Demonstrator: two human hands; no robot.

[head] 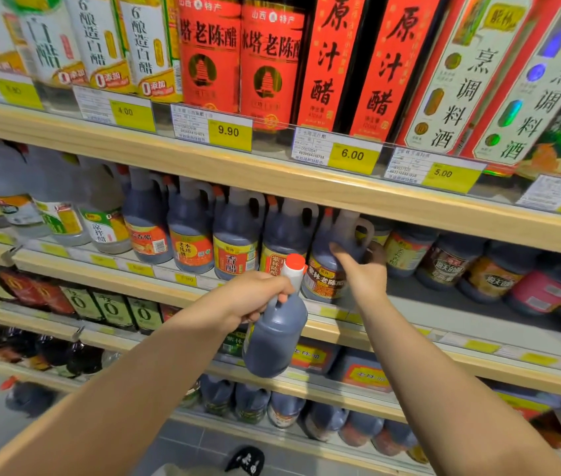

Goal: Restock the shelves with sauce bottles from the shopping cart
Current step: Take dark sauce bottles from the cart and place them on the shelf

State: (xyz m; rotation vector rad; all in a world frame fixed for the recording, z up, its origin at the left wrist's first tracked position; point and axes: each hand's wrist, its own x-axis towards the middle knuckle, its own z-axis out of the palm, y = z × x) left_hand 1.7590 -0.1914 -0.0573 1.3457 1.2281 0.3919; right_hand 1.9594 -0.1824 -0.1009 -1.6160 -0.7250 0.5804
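My left hand grips the handle of a dark sauce jug with an orange-red cap, held upright in front of the second shelf. My right hand reaches onto that shelf and holds the side of a shelved dark vinegar jug with a red and yellow label, thumb on its front and fingers behind it. A row of similar handled jugs stands to its left, the nearest one close to the held jug's cap.
The top shelf carries tall red vinegar bottles and white vinegar bottles with yellow price tags. To the right of the touched jug the second shelf shows bare white surface, then dark soy bottles. Lower shelves hold more dark jugs. Grey floor lies below.
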